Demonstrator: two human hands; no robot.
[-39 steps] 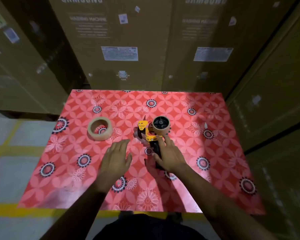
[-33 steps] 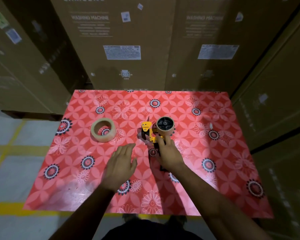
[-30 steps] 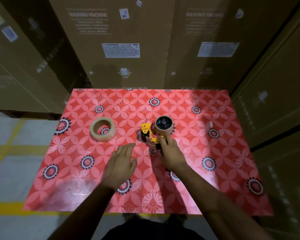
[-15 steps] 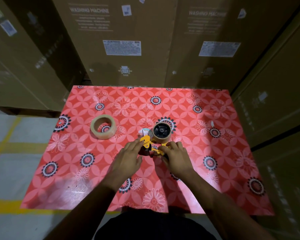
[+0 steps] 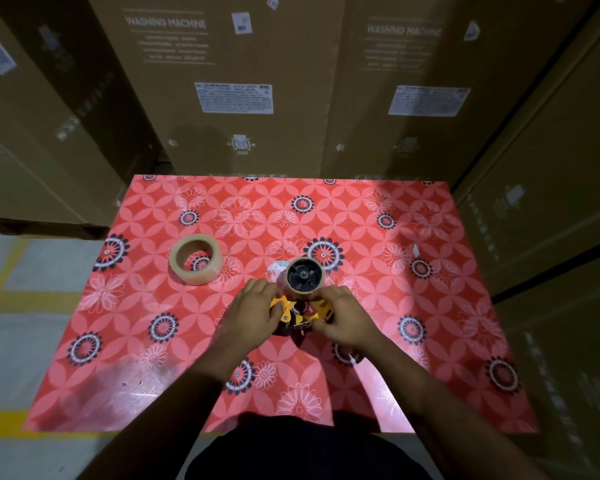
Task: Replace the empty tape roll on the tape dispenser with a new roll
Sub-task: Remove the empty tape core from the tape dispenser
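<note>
Dispenser (image 5: pixel 302 308) gripped between both hands, new roll (image 5: pixel 195 259) lying well left.

The two hands hide most of the yellow tape dispenser (image 5: pixel 300 311), its handle included. The label text on the cardboard boxes (image 5: pixel 222 81) at the far side is too blurred to read, and the picture's top edge cuts them off.

Red floral-patterned table (image 5: pixel 430 341) up against tall brown cardboard boxes (image 5: pixel 229 81) printed "WASHING MACHINE", white labels (image 5: pixel 234 98) stuck on. Grey floor (image 5: pixel 21 265) at left with yellow lines (image 5: pixel 0 285). Dim lighting.
</note>
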